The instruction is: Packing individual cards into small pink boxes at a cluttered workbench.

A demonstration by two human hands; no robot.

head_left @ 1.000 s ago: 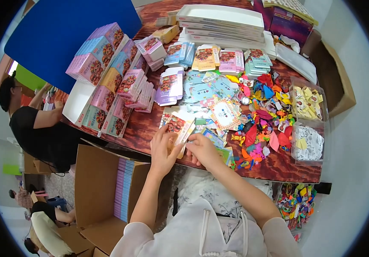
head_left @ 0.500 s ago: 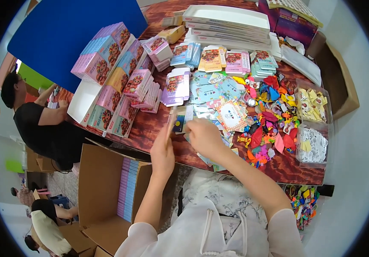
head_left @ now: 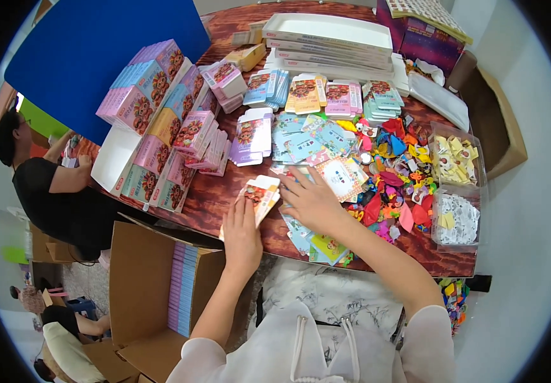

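My left hand (head_left: 242, 239) grips a small orange-and-white carton (head_left: 264, 195) with its printed face up and its flap toward my right hand. My right hand (head_left: 313, 203) is spread open, fingers resting over the loose cards beside that carton. Light blue printed cards (head_left: 304, 143) lie scattered beyond it, with an orange-bordered card (head_left: 339, 179) on top. A yellow-green packet or card (head_left: 329, 247) lies near the table edge, below my right wrist. Flat-looking cartons in blue (head_left: 266, 88), orange (head_left: 305, 94), pink (head_left: 343, 99), green (head_left: 382, 101) and purple (head_left: 252, 137) sit beyond the cards.
Small colourful toys (head_left: 393, 185) are heaped right of the cards, by a clear divided tray (head_left: 457, 246). Filled carton rows (head_left: 160, 150) stand left. White trays (head_left: 326, 32) are stacked at the back. An open cardboard box (head_left: 138, 281) stands below. A person in black (head_left: 58, 204) works at left.
My left hand has tipped the carton from edge-on to face up and lowered it. My right hand has opened from a closed grip and spread over the cards.
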